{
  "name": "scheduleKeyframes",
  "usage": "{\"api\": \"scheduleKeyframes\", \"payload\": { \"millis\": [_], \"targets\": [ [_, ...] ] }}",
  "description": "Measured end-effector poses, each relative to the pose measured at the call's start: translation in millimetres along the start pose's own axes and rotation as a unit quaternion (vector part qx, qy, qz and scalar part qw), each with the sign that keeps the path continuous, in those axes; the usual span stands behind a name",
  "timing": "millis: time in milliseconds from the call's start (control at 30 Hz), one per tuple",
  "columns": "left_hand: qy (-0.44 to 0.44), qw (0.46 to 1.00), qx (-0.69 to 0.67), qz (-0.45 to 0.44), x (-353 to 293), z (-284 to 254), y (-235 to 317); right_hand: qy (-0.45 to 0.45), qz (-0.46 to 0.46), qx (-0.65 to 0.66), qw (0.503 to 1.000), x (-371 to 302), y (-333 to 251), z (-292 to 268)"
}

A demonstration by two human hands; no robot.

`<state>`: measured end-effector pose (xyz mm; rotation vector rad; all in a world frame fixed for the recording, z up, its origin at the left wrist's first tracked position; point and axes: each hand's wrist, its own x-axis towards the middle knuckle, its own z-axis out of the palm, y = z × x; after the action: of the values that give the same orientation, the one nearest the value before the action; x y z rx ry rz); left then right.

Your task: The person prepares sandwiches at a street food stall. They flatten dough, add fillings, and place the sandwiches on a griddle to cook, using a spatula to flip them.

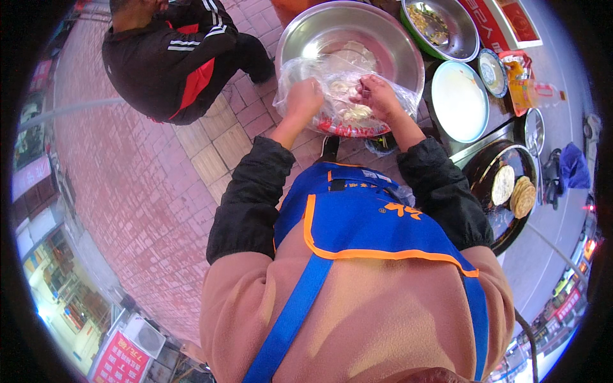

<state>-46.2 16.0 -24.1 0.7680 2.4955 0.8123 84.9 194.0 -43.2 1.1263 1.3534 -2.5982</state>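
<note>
A wide steel basin (pixel 402 48) is in front of me, with a clear plastic sheet or bag (pixel 300 71) spread across its near half. Pale, soft dough (pixel 351 89) lies in the basin, partly under the plastic. My left hand (pixel 305 99) is closed on the plastic at the basin's near left. Over the near right part, my right hand (pixel 378 97) has its fingers curled at the plastic, close to the dough; its fingertips are partly hidden. Red print shows along the plastic's near edge.
A green-rimmed bowl of chopped food (pixel 440 22), a white round tray (pixel 460 102) and a patterned plate (pixel 492 73) stand to the right. Nearer is a dark griddle (pixel 488 172) with flatbreads (pixel 523 196). A person in black (pixel 166 64) is at far left, on brick paving (pixel 128 179).
</note>
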Motion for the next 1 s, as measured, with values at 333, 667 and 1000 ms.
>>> {"api": "scheduleKeyframes", "payload": {
  "millis": [333,667,1000],
  "targets": [
    [-0.043,0.988,-0.142,-0.030,11,7,-18,-0.052,-0.064,-0.435,0.897,13,34,36],
    [-0.067,0.997,-0.046,0.019,2,7,-8,-0.075,0.054,-0.099,0.991,19,33,41],
    [-0.100,0.993,0.026,-0.051,13,-4,2,-0.055,0.025,-0.139,0.988,10,24,9]
  ]
}}
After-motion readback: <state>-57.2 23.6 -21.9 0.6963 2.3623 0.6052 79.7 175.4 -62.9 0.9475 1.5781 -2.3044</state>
